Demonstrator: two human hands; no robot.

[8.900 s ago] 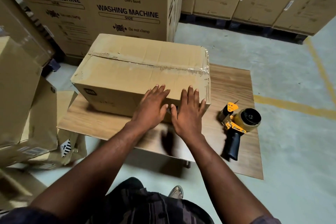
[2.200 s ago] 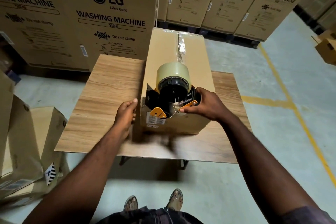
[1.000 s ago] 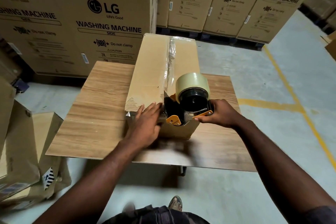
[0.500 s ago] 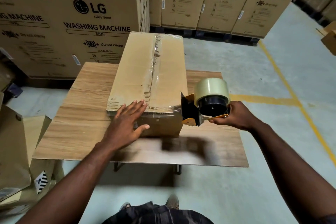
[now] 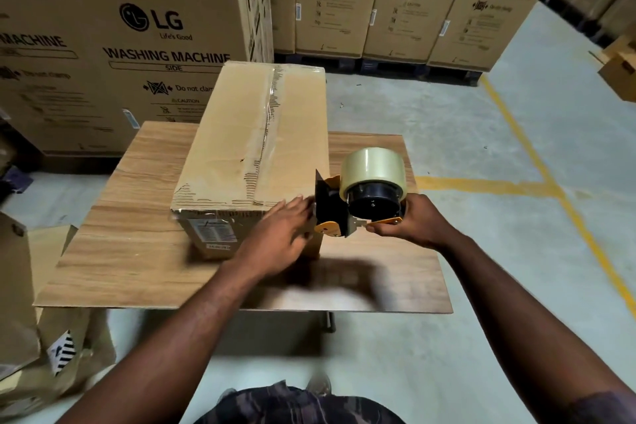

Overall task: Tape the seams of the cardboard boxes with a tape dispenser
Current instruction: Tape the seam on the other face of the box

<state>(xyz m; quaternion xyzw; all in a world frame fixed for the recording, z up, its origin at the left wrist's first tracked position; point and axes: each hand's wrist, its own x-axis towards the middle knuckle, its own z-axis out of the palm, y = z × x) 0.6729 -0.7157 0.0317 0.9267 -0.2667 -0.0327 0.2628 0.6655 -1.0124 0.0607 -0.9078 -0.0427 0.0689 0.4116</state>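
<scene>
A long brown cardboard box [image 5: 241,134] lies lengthwise on a low wooden table [image 5: 137,251], with clear tape running down its top seam. My right hand [image 5: 413,224] grips the handle of a yellow and black tape dispenser [image 5: 361,200], which carries a roll of clear tape and hovers at the box's near right corner. My left hand [image 5: 278,234] lies flat with straight fingers on the near end of the box, fingertips close to the dispenser's blade end.
Tall LG washing machine cartons [image 5: 137,27] stand behind the table, and more line the back [image 5: 413,3]. Loose brown boxes [image 5: 41,320] crowd the left. Another small box [image 5: 619,69] sits far right. Yellow lines [image 5: 516,182] mark the concrete floor.
My left hand slid right along the box's near end toward the dispenser. My right hand stays beside the box's near right corner with the dispenser in it.
</scene>
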